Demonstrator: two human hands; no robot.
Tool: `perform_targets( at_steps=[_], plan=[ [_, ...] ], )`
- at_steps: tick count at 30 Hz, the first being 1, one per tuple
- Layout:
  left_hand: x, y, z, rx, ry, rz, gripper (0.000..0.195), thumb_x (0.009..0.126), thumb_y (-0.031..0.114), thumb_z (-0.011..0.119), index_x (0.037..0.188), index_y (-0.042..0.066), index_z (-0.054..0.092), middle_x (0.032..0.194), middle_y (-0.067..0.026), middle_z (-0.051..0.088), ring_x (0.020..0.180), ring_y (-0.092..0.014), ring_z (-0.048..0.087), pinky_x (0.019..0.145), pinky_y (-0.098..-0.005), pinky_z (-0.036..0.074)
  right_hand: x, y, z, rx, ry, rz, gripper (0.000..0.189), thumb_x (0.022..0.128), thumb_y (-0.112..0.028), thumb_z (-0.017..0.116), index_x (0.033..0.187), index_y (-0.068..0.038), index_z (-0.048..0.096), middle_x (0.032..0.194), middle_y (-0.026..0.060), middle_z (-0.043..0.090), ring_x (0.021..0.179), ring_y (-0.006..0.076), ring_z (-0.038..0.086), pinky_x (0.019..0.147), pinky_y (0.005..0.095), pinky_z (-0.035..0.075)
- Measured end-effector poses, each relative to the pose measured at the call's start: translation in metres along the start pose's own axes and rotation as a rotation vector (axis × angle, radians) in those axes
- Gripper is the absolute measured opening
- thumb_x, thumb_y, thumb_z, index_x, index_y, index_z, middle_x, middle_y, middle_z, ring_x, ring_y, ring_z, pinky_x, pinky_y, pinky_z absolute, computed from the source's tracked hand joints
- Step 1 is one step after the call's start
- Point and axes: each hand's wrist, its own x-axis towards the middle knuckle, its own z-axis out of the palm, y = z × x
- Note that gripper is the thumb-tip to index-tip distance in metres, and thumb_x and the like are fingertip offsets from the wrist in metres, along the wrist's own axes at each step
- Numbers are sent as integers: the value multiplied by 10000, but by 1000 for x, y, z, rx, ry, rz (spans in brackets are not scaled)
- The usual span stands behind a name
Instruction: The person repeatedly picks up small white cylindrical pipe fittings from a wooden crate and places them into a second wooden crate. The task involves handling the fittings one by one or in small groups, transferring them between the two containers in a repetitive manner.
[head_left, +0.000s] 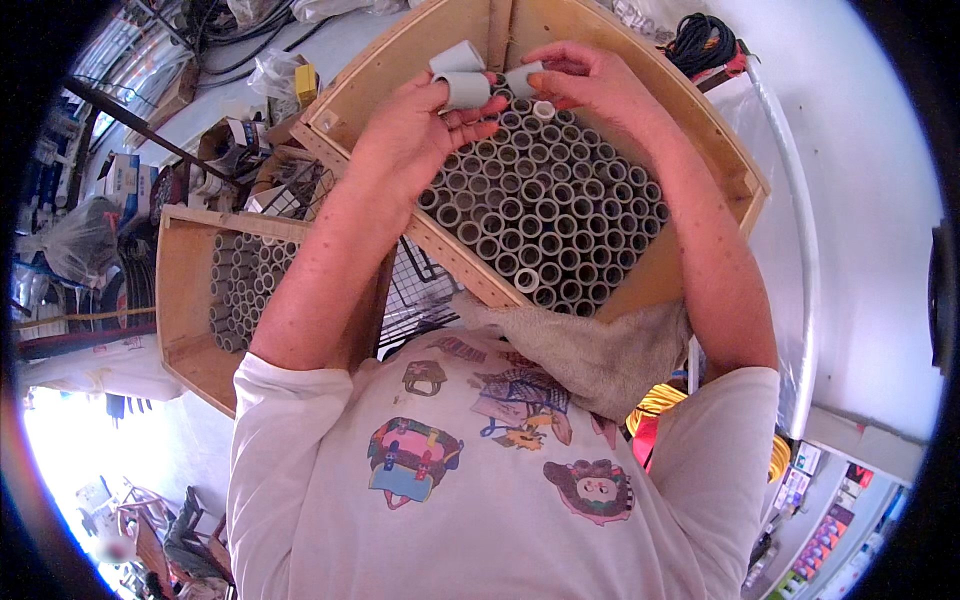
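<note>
Two short grey plastic pipe couplings, one (466, 90) in front and one (456, 58) behind it, are in my left hand (431, 124), whose lower fingers are spread. The fingers of my right hand (592, 79) hold another grey pipe coupling (523, 79) at the back corner of a large wooden box (465, 259). Below my hands, many grey couplings (559, 202) stand on end in close rows inside this box. A whiter coupling (544, 110) sits near my right hand, and another (526, 280) near the front edge.
A second wooden box (187, 289) with stacked grey pipe pieces stands at the left. A beige towel (600, 352) hangs by the large box's near corner. A wire rack (416, 285) shows between the boxes. Black cable (699, 45) lies at the upper right, beside a plastic-wrapped pole (802, 225).
</note>
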Motion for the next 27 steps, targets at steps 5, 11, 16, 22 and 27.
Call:
perform_targets(
  at_steps=[5,11,16,22,27],
  plan=[
    [4,-1,-3,-26,46,20,325,856,50,376,1171,-22,414,1075,-138,558,882,-246,595,730,-353,513,1,60,-13,-830,-36,66,356,704,-186,678,1048,-116,617,943,79,637,864,207,608,795,326,472],
    [-1,2,-1,-8,52,-3,328,855,43,362,1174,-11,415,1068,-146,563,856,-239,591,706,-344,510,-4,82,1,-1192,-335,355,300,674,-186,659,966,-118,653,932,110,651,860,285,618,790,387,479],
    [2,1,-5,1,13,-4,337,877,110,406,1193,-4,427,1092,-145,571,873,-224,588,733,-339,507,-1,94,-5,-1210,-321,350,241,679,-216,650,893,-106,668,902,127,649,821,312,617,774,404,484],
    [2,2,-3,21,-12,-49,327,857,49,368,1174,11,438,1024,-133,590,787,-201,596,681,-334,507,3,66,-6,-929,-282,314,303,767,-293,610,995,-95,641,901,106,651,843,244,615,784,358,477],
    [-4,4,12,147,-89,-100,316,852,76,420,1161,34,473,945,-106,610,736,-179,603,664,-325,509,-4,6,1,125,-100,144,449,889,-400,501,1227,-104,517,1004,38,609,920,135,563,819,281,441]
  ],
)
